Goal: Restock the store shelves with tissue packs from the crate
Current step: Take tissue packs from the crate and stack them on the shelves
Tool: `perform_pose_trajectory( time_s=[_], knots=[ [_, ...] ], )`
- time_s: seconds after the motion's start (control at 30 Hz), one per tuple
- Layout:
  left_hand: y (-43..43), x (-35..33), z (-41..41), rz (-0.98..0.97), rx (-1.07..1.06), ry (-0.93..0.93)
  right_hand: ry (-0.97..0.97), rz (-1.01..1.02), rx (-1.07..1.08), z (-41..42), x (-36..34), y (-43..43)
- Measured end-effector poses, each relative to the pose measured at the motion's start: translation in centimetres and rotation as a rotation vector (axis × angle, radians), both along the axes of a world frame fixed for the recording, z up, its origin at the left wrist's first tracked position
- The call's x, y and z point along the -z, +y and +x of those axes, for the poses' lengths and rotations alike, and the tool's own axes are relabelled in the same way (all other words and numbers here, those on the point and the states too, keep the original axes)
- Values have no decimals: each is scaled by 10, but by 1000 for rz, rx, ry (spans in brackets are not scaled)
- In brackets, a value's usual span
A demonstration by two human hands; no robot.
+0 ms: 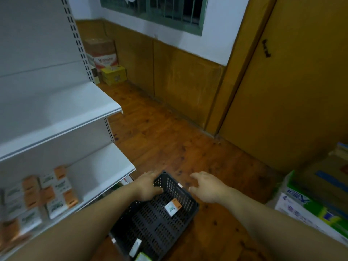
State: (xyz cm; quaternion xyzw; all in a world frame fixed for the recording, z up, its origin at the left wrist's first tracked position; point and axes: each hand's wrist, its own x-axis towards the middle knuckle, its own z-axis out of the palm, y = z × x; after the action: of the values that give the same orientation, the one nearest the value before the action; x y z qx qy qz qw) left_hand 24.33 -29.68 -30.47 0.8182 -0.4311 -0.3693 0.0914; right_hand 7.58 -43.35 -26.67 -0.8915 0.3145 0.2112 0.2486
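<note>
A black perforated crate (156, 221) sits on the wooden floor in front of me. One white-and-orange tissue pack (172, 207) lies on its bottom, and another pack (136, 246) lies near its front edge. My left hand (148, 187) rests on the crate's far left rim with its thumb inside. My right hand (207, 187) hovers over the crate's right side, fingers spread and holding nothing. Several tissue packs (45, 194) lie on the lower white shelf (113, 166) at the left.
The white shelving unit fills the left side, with a bare upper shelf (84, 102). Cardboard boxes (316, 200) stand at the right. More boxes (107, 61) sit in the far corner. A wooden door (293, 81) and panelled wall lie ahead.
</note>
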Motion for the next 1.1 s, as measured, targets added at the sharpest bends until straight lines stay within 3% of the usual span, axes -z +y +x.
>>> perform_pose_trajectory(
  time_s=[0.27,0.67,0.9,1.1],
  knots=[
    [-18,99,36,-3,-8,90,28,7,71,40,102,-17],
    [-61,427,52,27,-282,295,80,111,-15,70,421,-63],
    [-79,574,50,30,-345,322,170,83,-44,95,568,-95],
    [-99,662,46,-18,-477,358,265,51,-47,122,649,-123]
  ],
)
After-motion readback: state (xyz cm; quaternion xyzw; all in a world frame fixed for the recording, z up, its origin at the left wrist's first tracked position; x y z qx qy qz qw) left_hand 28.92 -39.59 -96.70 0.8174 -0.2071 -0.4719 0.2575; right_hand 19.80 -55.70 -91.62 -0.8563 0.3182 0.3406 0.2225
